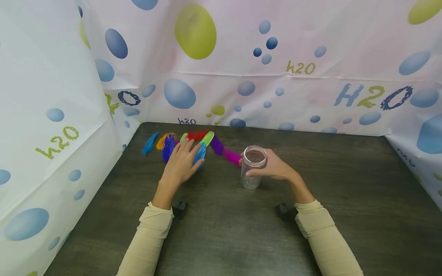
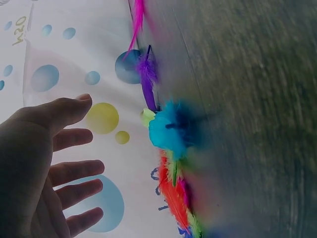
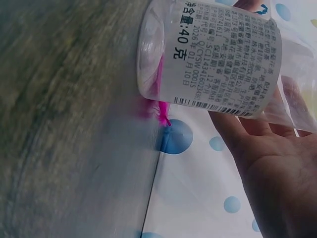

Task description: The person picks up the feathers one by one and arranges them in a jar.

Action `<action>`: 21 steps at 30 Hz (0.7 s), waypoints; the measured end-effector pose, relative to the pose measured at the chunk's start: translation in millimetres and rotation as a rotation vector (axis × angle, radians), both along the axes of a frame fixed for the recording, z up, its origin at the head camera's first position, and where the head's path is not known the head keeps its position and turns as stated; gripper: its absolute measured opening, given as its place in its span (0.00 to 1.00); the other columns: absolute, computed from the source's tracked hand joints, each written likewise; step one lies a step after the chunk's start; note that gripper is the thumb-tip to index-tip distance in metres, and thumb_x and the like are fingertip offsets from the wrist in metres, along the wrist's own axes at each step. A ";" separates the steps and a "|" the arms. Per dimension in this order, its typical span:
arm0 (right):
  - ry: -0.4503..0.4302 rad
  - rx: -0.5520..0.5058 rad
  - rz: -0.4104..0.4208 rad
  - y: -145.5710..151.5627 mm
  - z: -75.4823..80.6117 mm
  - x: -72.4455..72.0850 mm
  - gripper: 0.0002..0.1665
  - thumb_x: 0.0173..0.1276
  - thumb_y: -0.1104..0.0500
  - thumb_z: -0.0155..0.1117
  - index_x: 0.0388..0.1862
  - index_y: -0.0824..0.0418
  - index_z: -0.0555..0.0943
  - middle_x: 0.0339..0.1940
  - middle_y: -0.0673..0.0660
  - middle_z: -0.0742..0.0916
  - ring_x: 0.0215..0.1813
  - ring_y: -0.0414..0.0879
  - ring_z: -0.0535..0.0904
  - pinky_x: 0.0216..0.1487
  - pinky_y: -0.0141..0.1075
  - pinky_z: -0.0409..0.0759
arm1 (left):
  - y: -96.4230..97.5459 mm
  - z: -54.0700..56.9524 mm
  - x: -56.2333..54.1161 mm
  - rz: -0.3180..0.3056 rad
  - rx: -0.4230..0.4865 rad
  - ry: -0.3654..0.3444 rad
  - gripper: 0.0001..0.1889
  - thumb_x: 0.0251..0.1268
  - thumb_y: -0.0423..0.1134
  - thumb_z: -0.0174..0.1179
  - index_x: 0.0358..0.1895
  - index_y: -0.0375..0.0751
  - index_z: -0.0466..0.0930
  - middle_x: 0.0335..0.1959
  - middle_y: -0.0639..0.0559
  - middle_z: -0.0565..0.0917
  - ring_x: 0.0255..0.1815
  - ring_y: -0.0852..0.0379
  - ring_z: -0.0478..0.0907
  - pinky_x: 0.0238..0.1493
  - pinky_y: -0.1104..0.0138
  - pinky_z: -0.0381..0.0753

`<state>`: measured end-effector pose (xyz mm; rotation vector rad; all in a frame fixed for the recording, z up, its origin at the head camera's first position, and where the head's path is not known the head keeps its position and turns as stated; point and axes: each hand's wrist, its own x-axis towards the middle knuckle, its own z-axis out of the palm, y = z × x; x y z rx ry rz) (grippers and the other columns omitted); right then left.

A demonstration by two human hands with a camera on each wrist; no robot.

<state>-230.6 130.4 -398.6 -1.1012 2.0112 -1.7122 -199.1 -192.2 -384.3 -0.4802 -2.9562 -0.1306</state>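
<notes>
My right hand (image 1: 272,165) grips a clear jar (image 1: 251,179) round its upper part, holding it upright. The jar's top shows no lid, and a white printed label (image 3: 218,59) covers its side in the right wrist view. I cannot tell whether its base touches the table. My left hand (image 1: 181,161) hovers over the coloured feathers with its fingers spread and nothing in them. Nearest to it is a light blue feather (image 2: 168,126). Purple (image 1: 216,145), magenta (image 1: 232,156), green (image 1: 208,138) and red (image 1: 197,135) feathers lie around there, partly hidden behind the hand.
At the far left of the dark wooden table (image 1: 221,230) lie a blue feather (image 1: 150,143), an orange feather (image 1: 165,141) and a dark blue feather (image 1: 168,148). A white sheet (image 1: 228,57) printed with bubbles stands behind the table and along its sides.
</notes>
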 end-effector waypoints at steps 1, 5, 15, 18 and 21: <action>0.002 -0.001 0.000 0.1 0.6 0.1 0.29 0.60 0.69 0.78 0.59 0.75 0.78 0.49 0.74 0.87 0.52 0.47 0.86 0.58 0.37 0.83 | 0.0 0.0 -0.5 -0.002 0.002 0.002 0.30 0.77 0.50 0.60 0.74 0.37 0.72 0.74 0.33 0.71 0.80 0.34 0.60 0.79 0.41 0.56; 0.005 0.004 0.007 -0.3 1.3 0.1 0.30 0.60 0.68 0.78 0.59 0.75 0.78 0.50 0.77 0.86 0.53 0.48 0.86 0.59 0.38 0.83 | -0.7 -0.6 -1.6 0.001 0.005 -0.001 0.30 0.77 0.50 0.61 0.74 0.37 0.72 0.73 0.33 0.71 0.79 0.34 0.60 0.79 0.41 0.57; 0.002 0.013 0.008 -1.9 1.3 0.6 0.30 0.60 0.67 0.79 0.59 0.73 0.78 0.51 0.76 0.86 0.54 0.51 0.86 0.59 0.39 0.83 | -1.9 -1.6 -3.9 -0.001 0.001 0.003 0.30 0.76 0.50 0.61 0.74 0.37 0.72 0.73 0.33 0.71 0.79 0.34 0.61 0.78 0.41 0.58; 0.001 0.011 0.019 -2.0 1.2 0.5 0.29 0.60 0.68 0.78 0.59 0.74 0.78 0.51 0.76 0.86 0.54 0.51 0.86 0.59 0.39 0.83 | -2.4 -2.1 -3.1 -0.002 0.004 0.001 0.30 0.76 0.49 0.62 0.73 0.37 0.72 0.73 0.32 0.72 0.78 0.34 0.62 0.78 0.41 0.58; 0.000 0.012 0.032 -1.6 0.5 0.6 0.29 0.60 0.69 0.78 0.59 0.74 0.78 0.51 0.77 0.85 0.54 0.51 0.86 0.58 0.39 0.83 | -3.5 -3.0 -1.9 -0.004 -0.009 -0.005 0.30 0.76 0.49 0.62 0.73 0.36 0.72 0.72 0.32 0.72 0.77 0.34 0.64 0.78 0.41 0.58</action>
